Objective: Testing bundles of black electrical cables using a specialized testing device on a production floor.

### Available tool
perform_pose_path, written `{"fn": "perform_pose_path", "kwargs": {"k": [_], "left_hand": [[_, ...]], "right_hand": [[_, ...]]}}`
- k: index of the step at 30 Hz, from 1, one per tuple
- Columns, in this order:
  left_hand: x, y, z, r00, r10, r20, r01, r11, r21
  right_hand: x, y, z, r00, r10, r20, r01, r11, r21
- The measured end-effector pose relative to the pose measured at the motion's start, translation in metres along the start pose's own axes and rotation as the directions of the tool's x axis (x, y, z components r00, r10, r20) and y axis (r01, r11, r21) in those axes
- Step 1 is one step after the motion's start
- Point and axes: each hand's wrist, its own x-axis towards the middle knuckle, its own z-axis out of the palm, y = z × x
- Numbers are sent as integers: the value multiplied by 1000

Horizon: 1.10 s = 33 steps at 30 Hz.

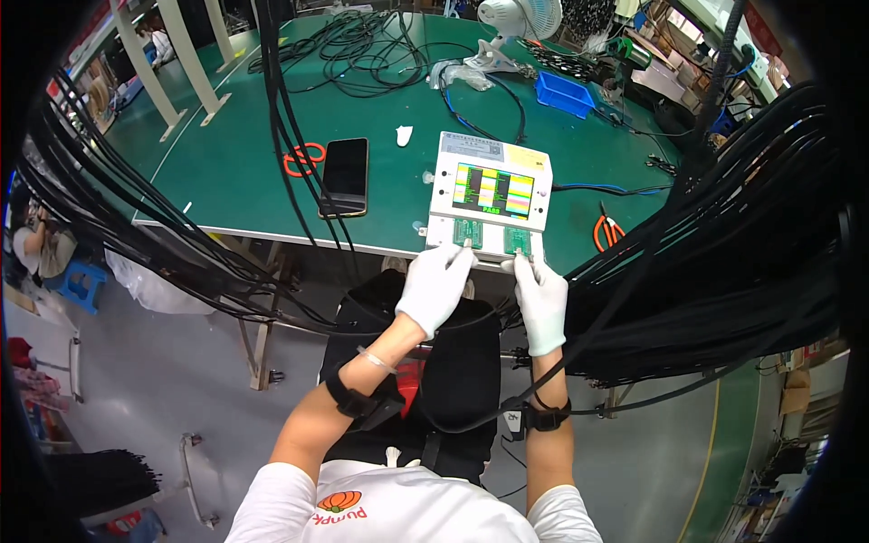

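Note:
A white box-shaped cable tester (pixel 538 201) with a lit colour screen sits at the near edge of the green table. Two small green circuit boards (pixel 468 232) stand out on its front ledge. My left hand (pixel 434 287), in a white glove, is closed in a pinch at the left board, on what looks like a small cable plug (pixel 467 242). My gloved right hand (pixel 541 300) pinches in the same way at the right board (pixel 517 240), on a similar small plug (pixel 519 252). The fingers partly hide both plugs, and the cable behind them is hard to follow.
Thick bundles of black cables (pixel 670 308) hang at the right, and more (pixel 118 222) at the left. On the green table (pixel 244 185) lie a phone (pixel 346 177), red-handled scissors (pixel 304 159), red-handled pliers (pixel 607 230), a blue tray (pixel 565 93), a white fan (pixel 501 36) and coiled cables (pixel 362 54).

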Motion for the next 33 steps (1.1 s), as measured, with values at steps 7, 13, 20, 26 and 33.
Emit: {"fn": "perform_pose_path", "kwargs": {"k": [7,13,20,26,33], "left_hand": [[-18,-1,12,998,-59,-33,55,993,-106],[-20,-9,8,969,210,-127,-202,977,73],[-19,-7,-1,889,-236,391,451,588,-671],[-17,-15,9,861,-144,487,506,333,-796],[-18,-15,23,868,-110,484,491,51,-870]], "right_hand": [[-14,-11,5,994,95,61,-93,995,-46],[-33,0,1,918,-382,-108,308,857,-413],[-28,-10,-16,967,169,189,-204,962,183],[-25,-7,-16,916,287,280,-370,874,315],[-28,-7,-4,952,274,137,-298,933,204]]}}
